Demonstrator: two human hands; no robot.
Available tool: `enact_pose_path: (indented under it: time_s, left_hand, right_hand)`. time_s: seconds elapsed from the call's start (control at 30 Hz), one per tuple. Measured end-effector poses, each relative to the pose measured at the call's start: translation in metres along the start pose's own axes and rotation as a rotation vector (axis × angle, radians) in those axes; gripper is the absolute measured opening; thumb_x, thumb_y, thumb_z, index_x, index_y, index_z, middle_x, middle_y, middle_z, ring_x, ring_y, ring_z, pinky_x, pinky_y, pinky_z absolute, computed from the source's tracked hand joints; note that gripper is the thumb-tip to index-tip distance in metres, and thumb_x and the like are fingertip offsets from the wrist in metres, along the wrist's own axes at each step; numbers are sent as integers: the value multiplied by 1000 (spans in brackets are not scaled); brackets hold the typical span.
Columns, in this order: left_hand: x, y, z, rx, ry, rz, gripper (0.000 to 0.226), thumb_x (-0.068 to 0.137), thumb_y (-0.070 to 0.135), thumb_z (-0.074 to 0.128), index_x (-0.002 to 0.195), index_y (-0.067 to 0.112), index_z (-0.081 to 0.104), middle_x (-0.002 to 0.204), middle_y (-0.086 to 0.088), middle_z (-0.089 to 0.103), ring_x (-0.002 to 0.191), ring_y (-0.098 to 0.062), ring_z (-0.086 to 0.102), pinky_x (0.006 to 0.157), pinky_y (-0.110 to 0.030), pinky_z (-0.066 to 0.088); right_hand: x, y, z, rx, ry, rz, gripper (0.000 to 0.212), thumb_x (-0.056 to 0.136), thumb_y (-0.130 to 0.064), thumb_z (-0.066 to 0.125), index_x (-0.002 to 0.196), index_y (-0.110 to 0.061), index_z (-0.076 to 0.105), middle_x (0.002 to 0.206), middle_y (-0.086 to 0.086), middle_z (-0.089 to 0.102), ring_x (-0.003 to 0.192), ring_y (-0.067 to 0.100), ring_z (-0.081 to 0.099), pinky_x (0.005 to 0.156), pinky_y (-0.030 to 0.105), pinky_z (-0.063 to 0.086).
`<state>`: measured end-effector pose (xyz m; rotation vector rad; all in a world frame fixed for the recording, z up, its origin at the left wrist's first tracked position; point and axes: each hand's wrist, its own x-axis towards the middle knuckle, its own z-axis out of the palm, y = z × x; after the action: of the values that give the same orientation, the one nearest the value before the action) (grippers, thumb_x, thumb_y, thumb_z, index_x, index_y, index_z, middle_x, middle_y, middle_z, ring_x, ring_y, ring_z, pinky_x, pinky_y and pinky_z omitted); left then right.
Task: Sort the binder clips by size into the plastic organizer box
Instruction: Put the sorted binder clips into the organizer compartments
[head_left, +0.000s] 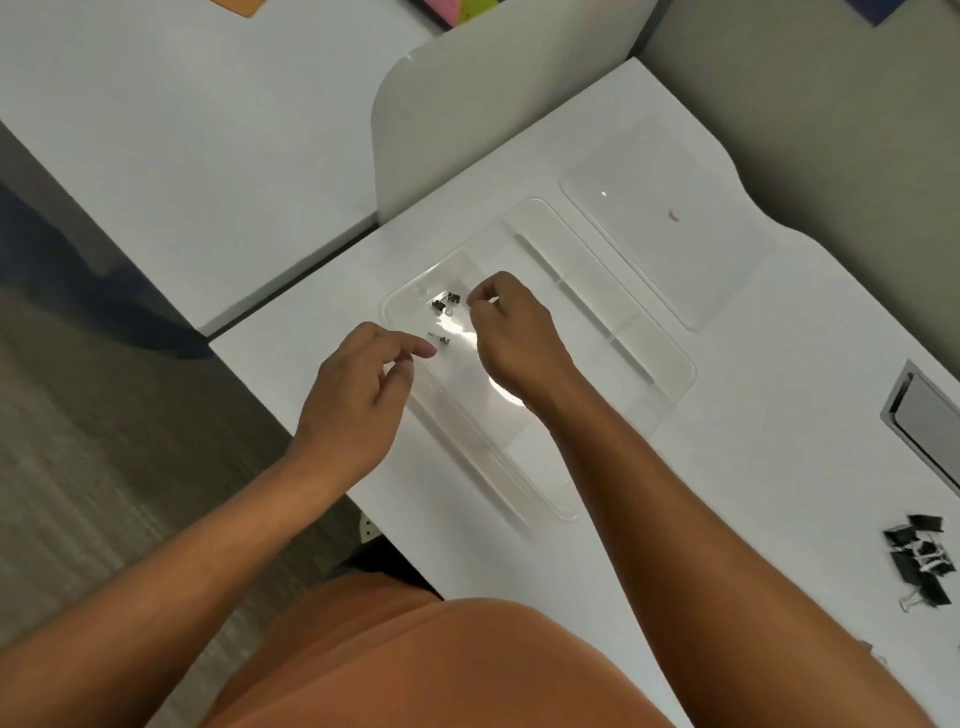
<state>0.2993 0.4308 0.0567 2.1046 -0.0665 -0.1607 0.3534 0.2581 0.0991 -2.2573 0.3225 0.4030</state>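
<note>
Two hands of mine hover over the clear plastic organizer box (649, 332), which lies open on the white tabletop (753, 441). On my left hand (358, 400), at the box's near-left rim, the fingers (415, 347) are loosely curled with the forefinger reaching out, its tip close to one tiny silver-looking binder clip (441, 339) inside the box; whether it touches the clip I cannot tell. Those fingers hold nothing that I can see. On my right hand (511, 332), above the middle of the box, the fingertips are drawn together as in a pinch, pointing down toward the box's far-left corner; whether something small sits between them I cannot tell, since the spot is blurred.

Counting what lies in the box: about two or three small black binder clips (445, 302) bunched in the far-left corner compartment, plus the single clip near my left forefinger. Well apart from the box, by the tabletop's near-right edge, sits a heap of larger black binder clips (919, 561), roughly six, though they overlap too much for a sure count. One clear lid (670, 223) lies flat just beyond the box, to its far right.

Both forearms stretch forward from my body, bare, wrists slightly bent, the left crossing the tabletop's left edge, the right passing over the box's near end.
</note>
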Motion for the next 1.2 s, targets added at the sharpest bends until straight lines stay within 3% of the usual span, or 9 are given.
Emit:
enact_pose_path:
  time_s: [0.1, 0.23, 0.37, 0.47, 0.53, 0.7, 0.9, 1.07, 1.2]
  left_hand:
    - [-1, 0, -3, -3, -2, -8, 27, 107, 14, 53, 116, 34, 70, 110, 11, 60, 75, -3, 58, 71, -20, 49]
    - [0, 6, -2, -6, 1, 15, 26, 106, 16, 55, 116, 35, 70, 108, 12, 59, 71, -9, 57, 69, -23, 51]
    - [-4, 14, 3, -8, 2, 39, 25, 106, 15, 56, 116, 31, 72, 107, 13, 59, 71, -8, 57, 68, -19, 48]
    - [-12, 21, 10, -25, -8, 64, 24, 105, 14, 57, 115, 30, 72, 107, 15, 58, 69, -8, 57, 67, -14, 45]
    - [-21, 29, 20, -31, -39, 94, 22, 104, 13, 58, 114, 28, 72, 105, 15, 58, 67, -8, 58, 67, -11, 44]
    - [-49, 55, 60, -14, -173, 207, 22, 100, 12, 63, 110, 30, 72, 101, 17, 60, 67, -15, 60, 66, -15, 45]
    - [-89, 96, 127, 17, -417, 338, 19, 100, 17, 63, 107, 32, 71, 97, 17, 61, 71, -13, 61, 65, -10, 39]
    - [-124, 124, 201, 123, -634, 445, 18, 100, 19, 62, 110, 31, 71, 96, 16, 64, 79, -10, 63, 73, -26, 52]
    - [-160, 140, 265, 233, -797, 485, 20, 100, 22, 61, 115, 33, 69, 99, 17, 64, 85, -6, 63, 79, -31, 55]
  right_hand:
    - [7, -9, 3, -82, -12, -57, 29, 101, 1, 42, 114, -16, 62, 101, 0, 64, 78, 11, 58, 55, 16, 42]
    - [16, 2, 4, -172, 13, -128, 50, 93, 11, 48, 131, -18, 66, 125, 3, 70, 108, 18, 66, 76, 19, 47]
    - [2, 17, -3, -140, 125, -173, 55, 94, 11, 51, 137, -20, 65, 134, -2, 69, 120, 14, 65, 95, 19, 47]
    - [-33, 36, -9, 107, 290, -184, 42, 97, 5, 48, 124, -20, 70, 119, -8, 74, 106, 7, 71, 94, 26, 57]
    - [-66, 56, -12, 249, 337, -137, 33, 97, 0, 51, 113, -21, 71, 106, -10, 75, 95, 9, 74, 84, 33, 62]
    - [-150, 121, -19, 389, 402, 56, 31, 97, 2, 53, 104, -22, 72, 97, -7, 75, 83, 17, 75, 66, 29, 60]
    - [-224, 200, -43, 505, 536, 214, 32, 98, 4, 54, 102, -22, 71, 95, -5, 75, 80, 19, 75, 65, 33, 60]
    - [-279, 267, -71, 575, 640, 266, 30, 98, 2, 55, 109, -23, 69, 98, -5, 75, 82, 19, 75, 68, 34, 61]
    - [-328, 326, -94, 596, 725, 330, 31, 98, -1, 57, 110, -28, 68, 99, -8, 74, 86, 16, 74, 73, 33, 60]
